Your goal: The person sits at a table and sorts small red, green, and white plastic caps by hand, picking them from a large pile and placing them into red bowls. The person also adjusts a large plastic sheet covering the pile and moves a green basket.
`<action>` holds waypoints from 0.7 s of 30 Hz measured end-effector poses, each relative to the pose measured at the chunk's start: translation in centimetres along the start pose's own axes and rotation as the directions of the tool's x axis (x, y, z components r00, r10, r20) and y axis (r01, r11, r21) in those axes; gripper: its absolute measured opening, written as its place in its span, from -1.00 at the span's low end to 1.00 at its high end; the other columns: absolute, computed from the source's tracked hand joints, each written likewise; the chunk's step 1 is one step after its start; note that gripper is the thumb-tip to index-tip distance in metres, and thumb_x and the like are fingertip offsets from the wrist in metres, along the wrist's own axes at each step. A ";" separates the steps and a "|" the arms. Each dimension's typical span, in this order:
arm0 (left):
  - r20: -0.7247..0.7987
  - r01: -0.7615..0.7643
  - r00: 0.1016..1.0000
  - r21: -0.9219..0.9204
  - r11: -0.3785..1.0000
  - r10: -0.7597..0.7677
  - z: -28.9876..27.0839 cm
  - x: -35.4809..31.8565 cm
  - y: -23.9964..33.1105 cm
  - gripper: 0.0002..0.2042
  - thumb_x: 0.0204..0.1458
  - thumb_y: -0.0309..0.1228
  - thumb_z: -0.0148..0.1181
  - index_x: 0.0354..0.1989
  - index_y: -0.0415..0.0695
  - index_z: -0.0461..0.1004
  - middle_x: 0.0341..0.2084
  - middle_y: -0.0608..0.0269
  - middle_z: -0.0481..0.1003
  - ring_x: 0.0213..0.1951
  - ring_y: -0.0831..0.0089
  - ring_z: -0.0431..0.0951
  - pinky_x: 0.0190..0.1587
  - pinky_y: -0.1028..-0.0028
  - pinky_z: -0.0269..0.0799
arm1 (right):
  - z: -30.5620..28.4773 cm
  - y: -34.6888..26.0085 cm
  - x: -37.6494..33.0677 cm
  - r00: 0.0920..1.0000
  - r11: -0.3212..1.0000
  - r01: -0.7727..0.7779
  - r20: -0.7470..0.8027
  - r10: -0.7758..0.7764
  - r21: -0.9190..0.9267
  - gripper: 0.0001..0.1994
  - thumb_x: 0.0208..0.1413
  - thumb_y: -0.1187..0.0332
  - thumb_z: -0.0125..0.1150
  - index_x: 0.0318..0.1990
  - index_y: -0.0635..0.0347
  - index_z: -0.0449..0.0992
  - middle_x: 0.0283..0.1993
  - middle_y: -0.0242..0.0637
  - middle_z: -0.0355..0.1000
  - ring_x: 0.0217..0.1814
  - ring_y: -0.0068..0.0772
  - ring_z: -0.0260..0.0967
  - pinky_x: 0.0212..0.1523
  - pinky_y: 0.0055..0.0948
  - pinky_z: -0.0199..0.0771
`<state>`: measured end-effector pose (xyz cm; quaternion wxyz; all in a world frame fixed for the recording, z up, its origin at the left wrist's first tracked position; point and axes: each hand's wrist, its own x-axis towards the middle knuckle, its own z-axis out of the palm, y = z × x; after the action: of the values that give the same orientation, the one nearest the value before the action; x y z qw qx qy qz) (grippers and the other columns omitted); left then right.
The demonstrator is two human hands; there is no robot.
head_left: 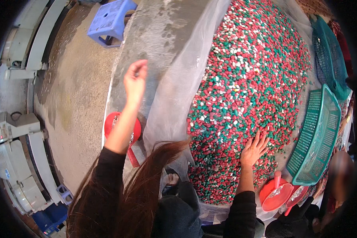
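Note:
A broad pile of small pebble-like pieces [250,91] in red, green and white lies on sheer white netting [174,79]. My right hand [254,150] rests on the near right part of the pile with its fingers spread, palm down. My left hand [135,81] is raised to the left of the netting, over the grey surface [154,35]. Its fingers are curled in toward the thumb, and whatever they may hold is too small to make out. Below my left forearm sits a red scoop [136,131] with whitish bits in it, partly covered by the arm.
Right of the pile stands a green perforated basket [311,139], with teal netting [329,55] beyond it. Two red scoops, one nearer [271,198] and one beside it [297,194], lie at the lower right near another person. A blue stool [109,20] is far left; grey machinery [20,158] lines the left.

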<state>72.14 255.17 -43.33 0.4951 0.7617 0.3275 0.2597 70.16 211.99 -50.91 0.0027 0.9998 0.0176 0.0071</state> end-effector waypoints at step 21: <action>0.234 -0.298 0.950 0.880 0.371 0.208 0.4 7.6 -10.8 -0.73 0.11 -0.14 -0.18 -0.36 -0.10 0.25 -0.51 -0.01 0.48 -0.49 -0.03 0.50 -0.45 0.10 0.41 | 0.0 -0.6 -0.1 0.994 0.997 -0.080 0.071 0.080 0.010 -0.54 0.17 0.11 -0.27 0.24 -0.14 0.04 0.33 -0.22 -0.15 0.40 -0.09 -0.40 0.24 0.16 -0.36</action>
<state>74.73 263.85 -52.89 -0.0276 0.9579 0.2738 0.0820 70.06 212.55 -50.90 -0.0034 0.9993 -0.0226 -0.0282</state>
